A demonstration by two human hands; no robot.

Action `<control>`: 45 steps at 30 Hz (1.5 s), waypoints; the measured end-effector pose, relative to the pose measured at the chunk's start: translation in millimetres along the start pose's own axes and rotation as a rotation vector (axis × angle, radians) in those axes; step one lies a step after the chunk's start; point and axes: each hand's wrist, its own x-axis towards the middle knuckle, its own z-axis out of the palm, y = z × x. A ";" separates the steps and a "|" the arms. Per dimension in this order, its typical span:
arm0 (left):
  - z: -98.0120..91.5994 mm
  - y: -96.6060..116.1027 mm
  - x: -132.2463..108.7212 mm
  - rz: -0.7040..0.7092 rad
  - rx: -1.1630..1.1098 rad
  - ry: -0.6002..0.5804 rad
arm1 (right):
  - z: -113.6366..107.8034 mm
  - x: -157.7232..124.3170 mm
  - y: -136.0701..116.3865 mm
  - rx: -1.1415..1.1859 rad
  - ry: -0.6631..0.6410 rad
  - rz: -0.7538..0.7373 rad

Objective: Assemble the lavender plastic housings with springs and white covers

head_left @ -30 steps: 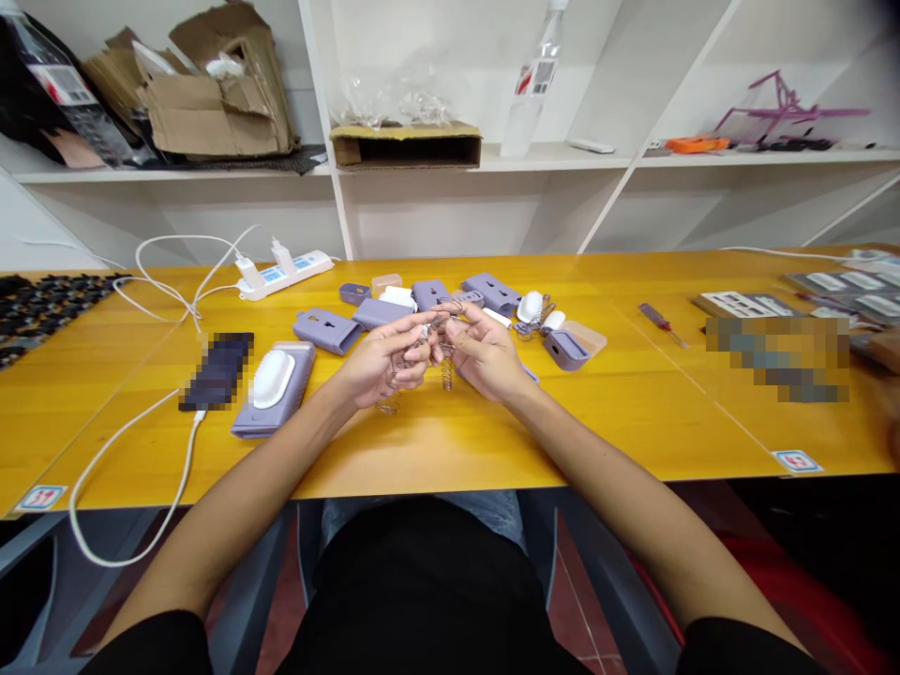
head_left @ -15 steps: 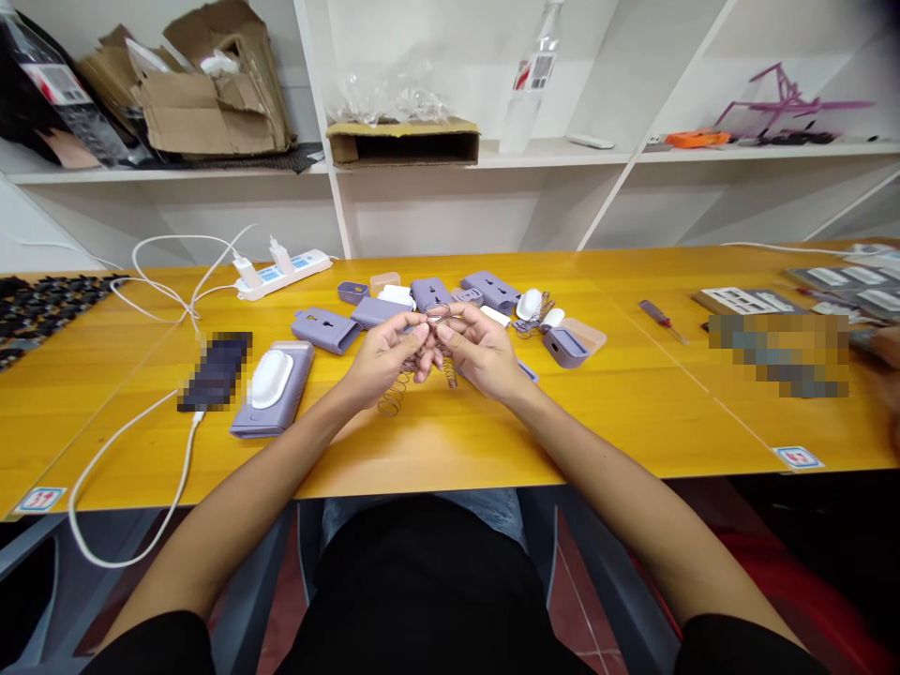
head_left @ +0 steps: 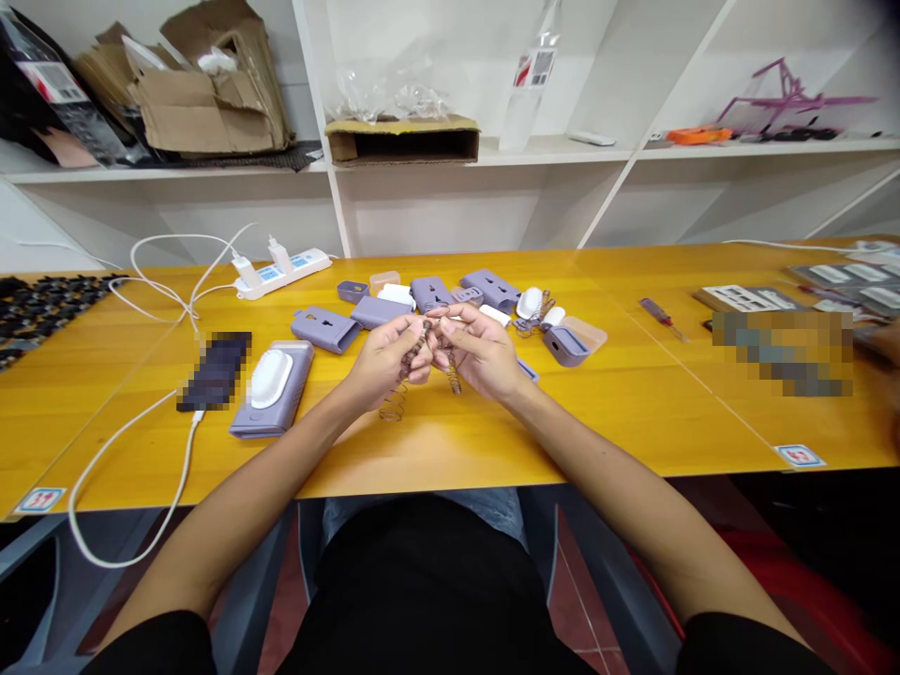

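**Left hand** (head_left: 385, 361): closed in a pinch, thumb and fingers gripping a copper-coloured coil spring (head_left: 416, 352), which slants up between the two hands.

**Right hand** (head_left: 482, 354): fingers curled inward, holding the upper end of a second coil spring (head_left: 454, 372), which hangs just below them. The two hands nearly touch at the fingertips.

**Third coil spring** (head_left: 392, 405): just below the left hand. Whether it rests on the table or hangs from the hand cannot be told.

**Around the hands, on the yellow wooden table** (head_left: 597, 422): lilac plastic housings in a loose arc above the hands, including an open case (head_left: 327, 329) and a slotted shell (head_left: 490, 290). A lilac housing with a white oval insert (head_left: 271, 387) lies left of the left hand. A small lilac cup (head_left: 566, 349) and a peach-coloured tray (head_left: 583, 335) lie right of the right hand, with a white oval cover (head_left: 529, 303) above them.

**Farther out:** a pixelated phone (head_left: 215, 372) on a white cable (head_left: 127, 487), a white power strip (head_left: 281, 272) at upper left of the table, and a red-handled screwdriver (head_left: 661, 319) at right.

**Right edge:** a second person's hand (head_left: 890, 345), blurred.

**Shelves, top of frame:** torn cardboard (head_left: 211, 94), a shallow box (head_left: 402, 141), a plastic bottle (head_left: 531, 84).
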 end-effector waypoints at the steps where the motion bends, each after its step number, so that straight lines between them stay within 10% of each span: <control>1: -0.2 1.8 -0.3 -0.030 -0.016 -0.007 | 0.3 0.0 -0.2 0.006 0.002 0.004; 45: -7.8 1.8 2.4 0.208 0.379 0.184 | -0.5 -2.1 3.7 -0.181 0.013 -0.099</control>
